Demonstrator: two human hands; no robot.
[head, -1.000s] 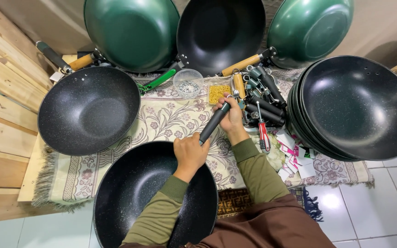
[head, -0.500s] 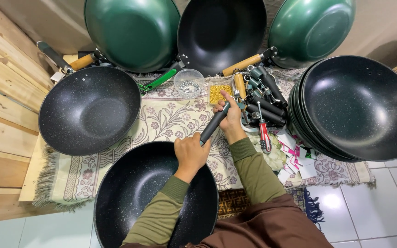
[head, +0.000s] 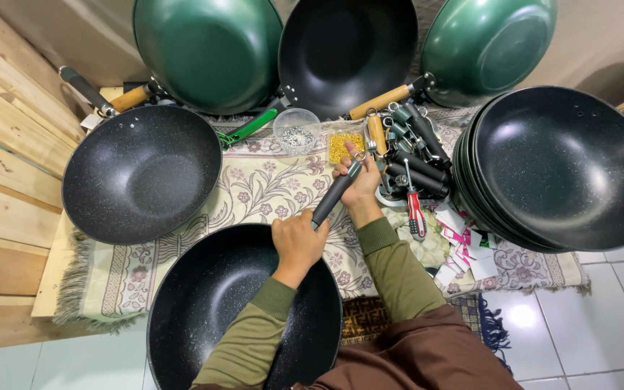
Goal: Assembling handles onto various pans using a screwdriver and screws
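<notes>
The black handle (head: 335, 191) is gripped by both hands. Its lower end is closed in the left hand (head: 297, 242), just at the rim of the black wok (head: 211, 310), and its upper end, where a metal ring is seen, is pinched by the fingers of the right hand (head: 359, 184). The handle is held slanted above the patterned cloth (head: 254, 188), and the wok is lying low in front of the person, partly over the cloth's edge.

The wok is judged to be heavy and stiff, with a speckled coating that may be scratched easily; it is best taken at the rim or by the handle once fixed. The handle itself seems light, hard and a little smooth, so a full closed grip in its middle is safer.

Around this, a second speckled wok (head: 142, 173) is set to the left, a stack of black woks (head: 565, 166) to the right, and a pile of loose handles (head: 417, 155) with a red screwdriver (head: 416, 213) beside the right hand. A small clear bowl (head: 296, 131) is placed further back.
</notes>
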